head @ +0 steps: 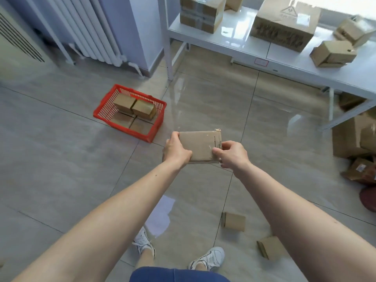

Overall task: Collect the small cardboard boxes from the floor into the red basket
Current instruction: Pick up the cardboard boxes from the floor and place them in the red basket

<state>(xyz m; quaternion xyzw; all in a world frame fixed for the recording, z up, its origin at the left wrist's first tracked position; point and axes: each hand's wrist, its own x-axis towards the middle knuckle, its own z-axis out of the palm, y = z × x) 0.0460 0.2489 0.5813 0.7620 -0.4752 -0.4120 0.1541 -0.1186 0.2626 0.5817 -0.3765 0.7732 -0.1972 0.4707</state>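
Note:
I hold a small flat cardboard box (200,146) up in front of me, above the floor. My left hand (176,151) grips its left edge and my right hand (232,154) pinches its right edge. The red basket (101,112) stands on the floor to the left and beyond the held box, with several small cardboard boxes (143,108) stacked inside. Two more small boxes lie on the floor near my right foot, one (234,221) closer to the middle and one (268,250) partly hidden behind my right forearm.
A white table (284,64) at the back right carries larger cardboard boxes (284,23). More boxes and packets (354,137) are piled on the floor at the right edge. A white radiator (95,31) stands against the back wall. A sheet of paper (160,214) lies by my feet.

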